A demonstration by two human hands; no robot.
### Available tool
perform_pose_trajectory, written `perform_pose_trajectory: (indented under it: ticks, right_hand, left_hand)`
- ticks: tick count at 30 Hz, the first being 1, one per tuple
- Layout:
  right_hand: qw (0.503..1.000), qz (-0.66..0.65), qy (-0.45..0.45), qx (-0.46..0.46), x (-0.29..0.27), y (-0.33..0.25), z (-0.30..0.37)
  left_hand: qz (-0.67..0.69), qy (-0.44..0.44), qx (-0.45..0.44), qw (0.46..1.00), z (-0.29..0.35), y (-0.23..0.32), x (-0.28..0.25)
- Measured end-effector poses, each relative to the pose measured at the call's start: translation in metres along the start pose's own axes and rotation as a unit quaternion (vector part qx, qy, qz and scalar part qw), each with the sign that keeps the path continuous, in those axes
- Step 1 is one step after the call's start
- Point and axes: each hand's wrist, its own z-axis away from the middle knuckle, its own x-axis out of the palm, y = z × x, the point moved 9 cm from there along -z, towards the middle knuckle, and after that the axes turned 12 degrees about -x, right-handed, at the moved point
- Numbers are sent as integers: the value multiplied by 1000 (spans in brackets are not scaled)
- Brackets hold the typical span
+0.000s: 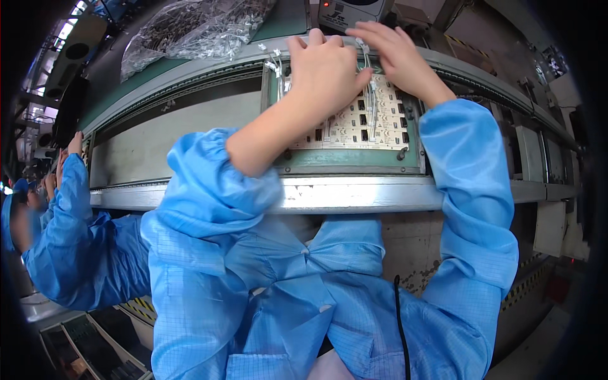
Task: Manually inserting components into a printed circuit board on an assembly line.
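Note:
A pale circuit board panel (345, 138) with rows of black components lies in a green fixture frame (354, 162) on the conveyor. White cables (372, 104) with small plugs run across the panel, and a few cable ends (276, 64) stick out at its far left corner. My left hand (324, 71) is over the panel's far part, fingers curled down with their tips hidden and the thumb pointing right. Whatever it grips is out of sight. At the far right corner, my right hand (400, 58) has its fingers stretched out beside a white plug (361, 44).
A clear plastic bag (190, 35) of white-plugged cables lies beyond the conveyor at left. A dark boxy device (354, 14) stands behind the fixture. The metal conveyor rail (361, 194) runs along the near side. A co-worker in a blue sleeve (66, 196) works at left.

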Motion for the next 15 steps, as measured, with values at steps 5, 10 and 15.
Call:
perform_pose_trajectory:
  ticks: [5, 10, 15]
  right_hand:
    - [991, -131, -15, 18, -8, 16, -5]
    - [984, -167, -19, 64, -23, 12, 20]
    - [985, -113, -7, 127, -30, 13, 35]
  left_hand:
    - [6, -13, -32, 999, -4, 12, 11]
    - [64, 11, -30, 997, 7, 26, 17]
    - [78, 1, -45, 996, 8, 29, 25]
